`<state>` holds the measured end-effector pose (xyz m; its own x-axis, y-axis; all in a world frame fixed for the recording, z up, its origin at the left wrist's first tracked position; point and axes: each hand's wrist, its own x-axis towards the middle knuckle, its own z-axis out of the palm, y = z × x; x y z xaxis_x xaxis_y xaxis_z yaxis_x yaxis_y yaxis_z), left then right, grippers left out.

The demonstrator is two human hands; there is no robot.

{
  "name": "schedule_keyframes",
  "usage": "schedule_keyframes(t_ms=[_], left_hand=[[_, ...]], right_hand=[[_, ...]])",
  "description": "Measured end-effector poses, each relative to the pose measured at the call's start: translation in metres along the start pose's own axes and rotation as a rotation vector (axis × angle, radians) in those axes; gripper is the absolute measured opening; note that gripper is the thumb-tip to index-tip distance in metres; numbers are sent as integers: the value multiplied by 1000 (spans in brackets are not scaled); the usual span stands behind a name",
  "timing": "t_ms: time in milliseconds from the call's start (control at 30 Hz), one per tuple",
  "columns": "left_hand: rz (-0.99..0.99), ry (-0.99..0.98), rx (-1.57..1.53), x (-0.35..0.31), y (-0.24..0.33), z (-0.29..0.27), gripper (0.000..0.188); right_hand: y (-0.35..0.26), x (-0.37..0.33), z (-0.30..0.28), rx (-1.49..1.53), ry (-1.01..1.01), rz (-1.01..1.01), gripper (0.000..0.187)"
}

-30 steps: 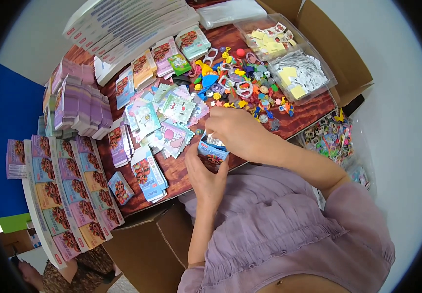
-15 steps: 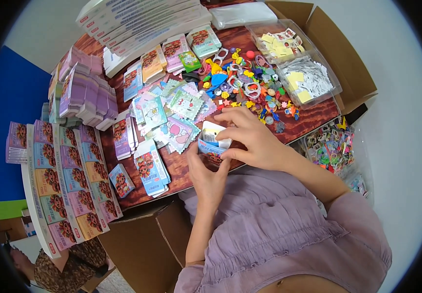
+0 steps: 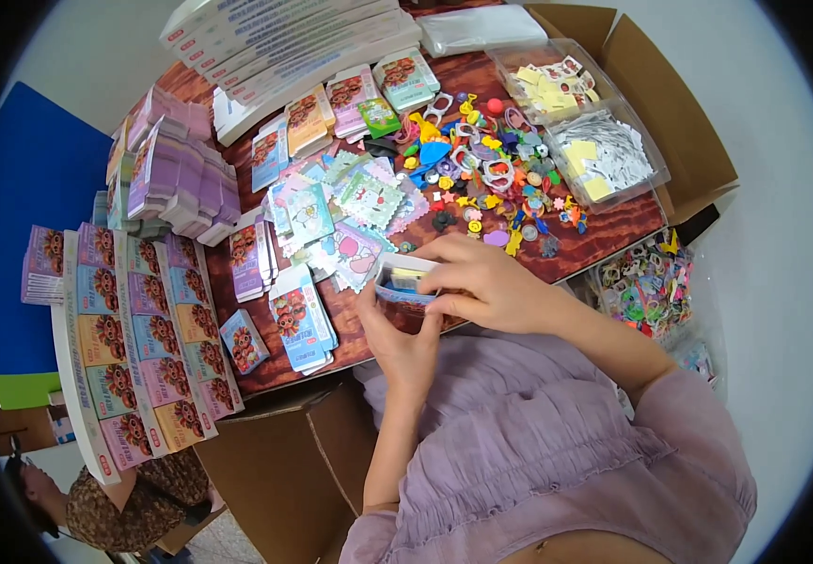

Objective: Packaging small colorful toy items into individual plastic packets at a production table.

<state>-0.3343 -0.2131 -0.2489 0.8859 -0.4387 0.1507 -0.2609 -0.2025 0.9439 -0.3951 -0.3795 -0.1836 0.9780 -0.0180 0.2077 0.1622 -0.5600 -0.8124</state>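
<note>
Near the table's front edge, a small blue cardboard box is tilted so that its opened top faces me. Pale yellow and blue pieces show inside it; their kind is hard to tell. My left hand has thumb and fingers closed around its lower left side. On the other side, my right hand grips the rim, fingertips at the opening and thumb against the outer wall. Just beyond the box lies a heap of pastel scallop-edged cards. A stack of flat blue boxes lies to the left.
Small colourful plastic trinkets spread over the table's right side. Clear trays hold paper slips. Filled display trays and purple packet stacks stand left. An open carton is below. Another person sits lower left.
The box has tipped, its opening now turned more toward me, and its raised white flap no longer shows. Both hands keep hold of it. The whole view has shifted slightly.
</note>
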Motion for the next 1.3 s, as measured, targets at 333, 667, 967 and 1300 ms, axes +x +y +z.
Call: schedule_keyframes(t_ms=[333, 667, 967, 1300], left_hand=[[-87, -67, -223, -9, 13, 5, 65], [-54, -65, -233, -10, 19, -6, 49], [-168, -141, -446, -1, 27, -13, 45], [-154, -287, -325, 6, 31, -26, 43]], right_hand=[[6, 1, 15, 16, 211, -27, 20], [23, 8, 4, 374, 152, 95, 8], [17, -13, 29, 786, 452, 218, 9], [5, -17, 23, 599, 369, 211, 22]])
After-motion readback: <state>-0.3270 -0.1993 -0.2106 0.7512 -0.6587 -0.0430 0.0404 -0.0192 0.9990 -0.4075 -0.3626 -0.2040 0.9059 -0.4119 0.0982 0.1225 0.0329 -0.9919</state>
